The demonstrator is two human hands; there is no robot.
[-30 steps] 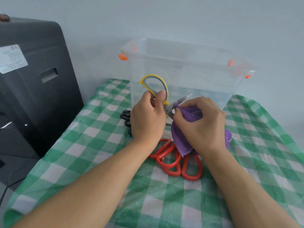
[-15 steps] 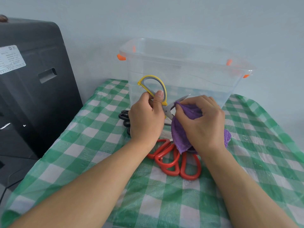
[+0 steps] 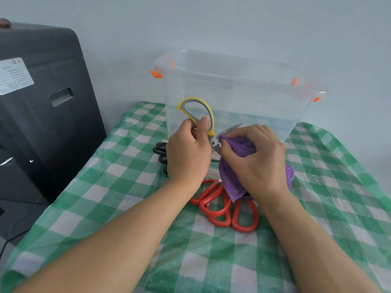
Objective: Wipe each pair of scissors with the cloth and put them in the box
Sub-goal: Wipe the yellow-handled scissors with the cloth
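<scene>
The left hand (image 3: 188, 151) grips the yellow-handled scissors (image 3: 198, 115) just in front of the box (image 3: 232, 98), blades out so the right hand (image 3: 256, 159) can pinch the purple cloth (image 3: 234, 166) round them. Red scissors (image 3: 224, 206) and black scissors (image 3: 159, 153) lie nearer than the box, probably waiting their turn.

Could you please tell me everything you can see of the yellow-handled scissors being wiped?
The yellow-handled scissors have a large yellow loop handle lined with grey, seemingly plastic, and bare metal blades with a pivot screw. The left hand grips the handle, holding them in the air in front of the clear box, handle up and to the left. The right hand presses the purple cloth round the blades near the pivot; only one blade tip shows above the fingers.
</scene>
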